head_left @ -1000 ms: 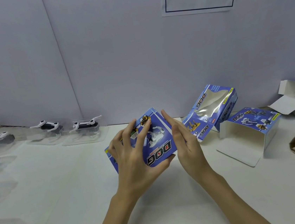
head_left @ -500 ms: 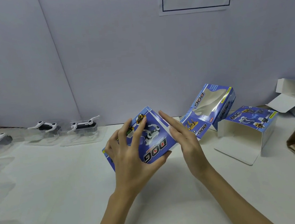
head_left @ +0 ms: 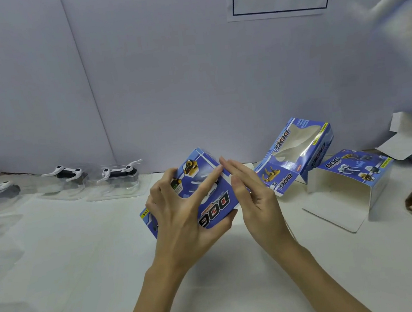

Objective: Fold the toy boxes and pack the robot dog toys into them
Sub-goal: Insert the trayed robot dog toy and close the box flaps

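Fingers of left hand spread, gripping blue toy box above table; right hand flat against its side. Two folded boxes behind; robot dog toys unpacked, far left. Early stage.

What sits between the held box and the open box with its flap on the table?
Head view: the right hand and, behind it, a windowed box leaning on the wall, between the held box and the open box.
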`<state>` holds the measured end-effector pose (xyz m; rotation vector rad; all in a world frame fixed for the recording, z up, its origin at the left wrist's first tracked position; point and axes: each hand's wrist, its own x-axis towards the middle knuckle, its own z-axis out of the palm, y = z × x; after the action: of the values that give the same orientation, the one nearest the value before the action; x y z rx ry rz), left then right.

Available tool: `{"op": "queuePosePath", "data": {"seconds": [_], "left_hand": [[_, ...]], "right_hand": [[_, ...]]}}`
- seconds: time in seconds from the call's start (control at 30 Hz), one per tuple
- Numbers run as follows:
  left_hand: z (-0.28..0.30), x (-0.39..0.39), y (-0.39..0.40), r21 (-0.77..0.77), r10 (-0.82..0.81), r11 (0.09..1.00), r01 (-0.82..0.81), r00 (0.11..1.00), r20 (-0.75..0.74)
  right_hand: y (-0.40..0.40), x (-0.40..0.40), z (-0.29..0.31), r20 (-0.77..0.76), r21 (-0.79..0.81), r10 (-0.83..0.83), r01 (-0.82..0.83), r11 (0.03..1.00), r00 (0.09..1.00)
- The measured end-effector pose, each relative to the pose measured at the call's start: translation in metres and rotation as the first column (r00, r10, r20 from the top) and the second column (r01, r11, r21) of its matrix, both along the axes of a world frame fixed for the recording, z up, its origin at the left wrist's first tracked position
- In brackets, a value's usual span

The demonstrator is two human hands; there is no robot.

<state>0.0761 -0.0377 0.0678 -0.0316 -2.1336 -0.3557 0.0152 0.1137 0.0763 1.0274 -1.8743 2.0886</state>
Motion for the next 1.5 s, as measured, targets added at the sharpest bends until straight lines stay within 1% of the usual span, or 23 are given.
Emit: {"op": "queuePosePath", "data": {"seconds": [0.13,0.17,0.27,0.33,0.43,0.5,0.6,0.77,0.93,1.03,1.1,1.17,1.23,1.3,1.33,1.4,1.5], "left_hand": [[0.001,0.002,-0.002,0.082,-0.038,0.996,0.04,0.999,-0.027],[0.002,0.002,-0.002,0.092,-0.045,0.995,0.049,0.998,-0.043],[0.008,0.003,0.0,0.058,-0.09,0.993,0.099,0.986,-0.142],[0.011,0.003,0.002,0.04,-0.125,0.99,0.137,0.97,-0.209],[0.014,0.004,0.004,0.039,-0.137,0.988,0.149,0.964,-0.227],[0.016,0.005,0.003,0.047,-0.138,0.987,0.153,0.964,-0.227],[0.019,0.006,0.001,0.069,-0.15,0.983,0.17,0.961,-0.232],[0.02,0.005,0.0,0.079,-0.149,0.982,0.173,0.958,-0.246],[0.014,0.003,0.003,0.079,-0.14,0.983,0.166,0.953,-0.268],[0.012,0.002,0.0,0.058,-0.15,0.984,0.17,0.954,-0.261],[0.011,0.001,-0.002,0.045,-0.145,0.986,0.16,0.962,-0.232],[0.009,0.0,-0.005,0.036,-0.119,0.991,0.126,0.98,-0.157],[0.005,-0.001,-0.009,0.047,-0.061,0.997,0.064,0.996,-0.062],[0.003,-0.001,-0.011,0.116,-0.023,0.993,0.022,1.0,0.008],[0.002,-0.002,-0.012,0.144,-0.008,0.99,0.005,1.0,0.024],[0.0,-0.004,-0.01,0.155,0.038,0.987,-0.042,0.999,0.031],[-0.002,-0.005,-0.008,0.162,0.065,0.984,-0.069,0.997,0.03]], "right_hand": [[-0.002,0.009,0.0,-0.162,0.061,0.009,0.001,0.998,0.987],[-0.002,0.01,-0.001,-0.17,0.07,0.027,-0.016,0.997,0.985],[-0.002,0.013,0.002,-0.115,0.05,0.131,-0.126,0.991,0.985],[0.0,0.012,0.006,-0.147,0.062,0.161,-0.153,0.986,0.976],[0.003,0.011,0.009,-0.168,0.098,0.194,-0.179,0.979,0.967],[0.002,0.012,0.009,-0.194,0.123,0.19,-0.169,0.978,0.962],[-0.004,0.013,0.006,-0.236,0.149,0.145,-0.111,0.982,0.961],[-0.012,0.02,0.005,-0.163,0.115,0.095,-0.077,0.99,0.982],[-0.006,0.021,0.004,-0.199,0.183,0.105,-0.069,0.981,0.974],[-0.003,0.019,0.002,-0.253,0.215,0.072,-0.016,0.977,0.965],[-0.005,0.018,0.001,-0.237,0.166,0.052,-0.012,0.986,0.97],[-0.008,0.018,-0.001,-0.214,0.082,0.008,0.01,0.997,0.977],[-0.012,0.016,-0.006,-0.186,-0.007,-0.084,0.084,0.996,0.979],[-0.016,0.016,-0.011,-0.13,-0.088,-0.182,0.171,0.981,0.975],[-0.018,0.016,-0.014,-0.108,-0.123,-0.222,0.209,0.97,0.969],[-0.02,0.015,-0.017,-0.092,-0.171,-0.263,0.245,0.954,0.96],[-0.022,0.015,-0.019,-0.1,-0.177,-0.281,0.261,0.949,0.954]]}}
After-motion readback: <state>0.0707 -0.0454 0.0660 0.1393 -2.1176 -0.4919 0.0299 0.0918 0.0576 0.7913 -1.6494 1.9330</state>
